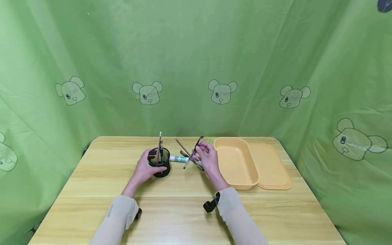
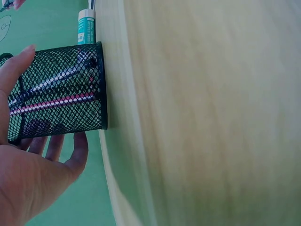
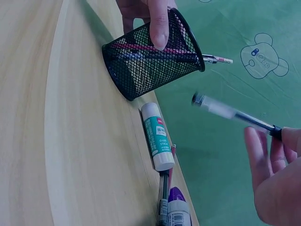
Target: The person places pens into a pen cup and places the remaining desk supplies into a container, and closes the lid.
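Note:
My left hand (image 1: 144, 169) grips a black mesh pen holder (image 2: 61, 89), thumb on the near side and fingers around the far side. A pencil (image 1: 159, 144) and a black pen (image 1: 161, 149) stand in it, their tops above the rim. To its right, my right hand (image 1: 209, 158) pinches a clear-barrelled pen (image 3: 235, 114) by its black end, above the table. The other end of that pen points down toward the holder side. Below it lie a white and teal glue stick (image 3: 157, 136), a loose pencil (image 1: 180, 144), another pen (image 3: 163, 197) and a white bottle with a purple cap (image 3: 178, 209).
A yellow-orange plastic box (image 1: 235, 163) stands right of my right hand, overlapping a matching flat lid (image 1: 272, 166). The wooden table (image 1: 171, 217) reaches back to a green curtain (image 1: 183, 68) with bear drawings, which also hangs at both sides.

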The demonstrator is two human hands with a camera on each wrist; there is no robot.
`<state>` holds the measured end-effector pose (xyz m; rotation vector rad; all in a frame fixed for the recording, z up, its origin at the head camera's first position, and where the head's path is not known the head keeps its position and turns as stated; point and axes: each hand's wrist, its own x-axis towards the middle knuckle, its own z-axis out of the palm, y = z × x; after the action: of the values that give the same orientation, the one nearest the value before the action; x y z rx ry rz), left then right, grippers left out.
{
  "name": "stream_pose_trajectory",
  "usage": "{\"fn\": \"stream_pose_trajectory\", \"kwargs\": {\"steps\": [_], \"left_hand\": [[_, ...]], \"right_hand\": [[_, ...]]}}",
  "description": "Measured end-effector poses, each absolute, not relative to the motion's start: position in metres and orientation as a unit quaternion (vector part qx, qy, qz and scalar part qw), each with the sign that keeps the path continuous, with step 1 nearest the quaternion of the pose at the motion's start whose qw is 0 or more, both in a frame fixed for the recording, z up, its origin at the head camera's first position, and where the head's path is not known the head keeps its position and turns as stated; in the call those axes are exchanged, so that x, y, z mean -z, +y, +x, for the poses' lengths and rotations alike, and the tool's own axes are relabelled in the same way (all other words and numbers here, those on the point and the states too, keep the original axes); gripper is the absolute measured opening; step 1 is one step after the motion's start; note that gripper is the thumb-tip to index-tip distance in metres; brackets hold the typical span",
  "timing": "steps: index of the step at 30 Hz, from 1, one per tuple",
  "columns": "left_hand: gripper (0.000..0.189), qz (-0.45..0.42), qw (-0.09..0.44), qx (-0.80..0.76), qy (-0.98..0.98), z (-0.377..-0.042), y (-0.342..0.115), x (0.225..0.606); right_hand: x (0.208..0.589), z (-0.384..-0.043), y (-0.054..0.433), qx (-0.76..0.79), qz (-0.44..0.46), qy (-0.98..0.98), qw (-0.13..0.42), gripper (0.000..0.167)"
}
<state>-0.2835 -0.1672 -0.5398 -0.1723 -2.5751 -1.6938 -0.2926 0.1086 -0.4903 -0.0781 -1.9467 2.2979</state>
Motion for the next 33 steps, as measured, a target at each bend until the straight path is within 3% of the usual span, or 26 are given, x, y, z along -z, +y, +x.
{"fn": "stream_pose_trajectory", "kwargs": {"steps": [15, 33], "left_hand": [[0.098, -0.05, 0.03, 0.541, -0.839, -0.286, -0.166, 0.538], [0.098, -0.026, 0.047, 0.511, -0.858, -0.288, -0.161, 0.538]], "right_hand": [[0.476, -0.3, 0.099, -0.794, 0.021, -0.598, 0.105, 0.024], [0.473, -0.3, 0.07, -0.794, 0.053, -0.596, 0.11, 0.023]]}}
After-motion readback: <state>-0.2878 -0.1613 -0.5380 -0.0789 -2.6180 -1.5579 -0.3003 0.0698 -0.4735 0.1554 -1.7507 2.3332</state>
